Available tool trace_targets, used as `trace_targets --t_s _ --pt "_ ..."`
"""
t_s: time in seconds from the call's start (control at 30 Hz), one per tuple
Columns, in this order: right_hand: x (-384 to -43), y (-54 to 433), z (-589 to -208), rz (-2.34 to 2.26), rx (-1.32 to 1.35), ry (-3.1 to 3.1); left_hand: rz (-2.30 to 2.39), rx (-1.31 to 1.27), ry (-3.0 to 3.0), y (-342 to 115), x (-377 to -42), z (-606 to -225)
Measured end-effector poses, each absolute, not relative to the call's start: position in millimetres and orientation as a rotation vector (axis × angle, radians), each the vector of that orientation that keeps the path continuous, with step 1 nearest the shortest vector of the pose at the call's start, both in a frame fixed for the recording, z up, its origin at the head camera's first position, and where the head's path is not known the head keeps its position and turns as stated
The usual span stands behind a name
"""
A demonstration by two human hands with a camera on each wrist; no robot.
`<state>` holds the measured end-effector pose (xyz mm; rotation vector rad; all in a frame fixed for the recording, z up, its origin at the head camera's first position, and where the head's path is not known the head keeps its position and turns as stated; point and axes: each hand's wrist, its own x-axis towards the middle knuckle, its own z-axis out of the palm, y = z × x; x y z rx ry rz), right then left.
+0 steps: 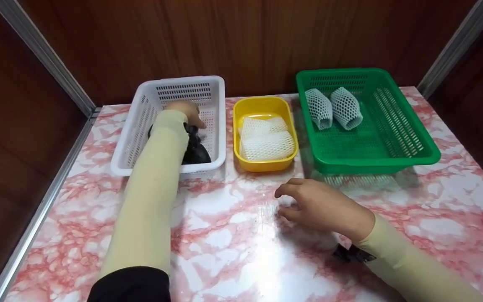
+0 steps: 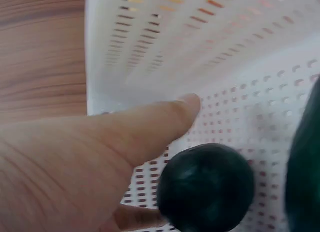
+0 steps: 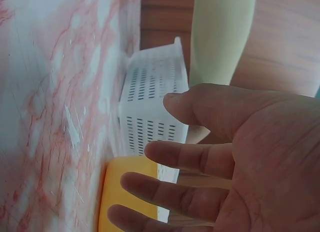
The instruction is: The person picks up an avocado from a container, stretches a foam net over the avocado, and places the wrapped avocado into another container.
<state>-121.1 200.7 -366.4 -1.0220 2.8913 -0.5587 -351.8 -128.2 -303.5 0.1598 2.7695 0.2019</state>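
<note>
My left hand (image 1: 185, 111) reaches down into the white basket (image 1: 221, 126). In the left wrist view the thumb (image 2: 167, 124) points straight out over the basket floor. Just below it is a smooth, rounded dark green object (image 2: 207, 187), with a fingertip right at its side. Another dark object (image 2: 305, 177) is at that view's right edge; in the head view a dark piece (image 1: 197, 153) shows beside the sleeve, and my forearm hides the rest. My right hand (image 1: 319, 207) hovers over the table in front of the yellow bin, fingers apart and loosely bent, holding nothing.
The yellow bin (image 1: 265, 165) holds folded white foam net sleeves (image 1: 266, 144). To its right, a green basket (image 1: 371, 161) contains two dark-looking pieces in white foam nets (image 1: 346, 109). A wood-pattern wall (image 1: 262, 42) stands behind; the table (image 1: 216, 239) has a red-and-white marbled top.
</note>
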Motion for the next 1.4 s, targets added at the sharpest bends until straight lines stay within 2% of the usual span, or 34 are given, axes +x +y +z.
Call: trace_targets --t_s 1.03,1.4 --pt "-124 200 -368 -0.577 -1.028 2.871 0.227 0.354 2.836 -139 -351 -319" --pt "-128 204 -369 -0.579 -1.0 2.855 0.385 0.436 2.844 -125 -345 -299"
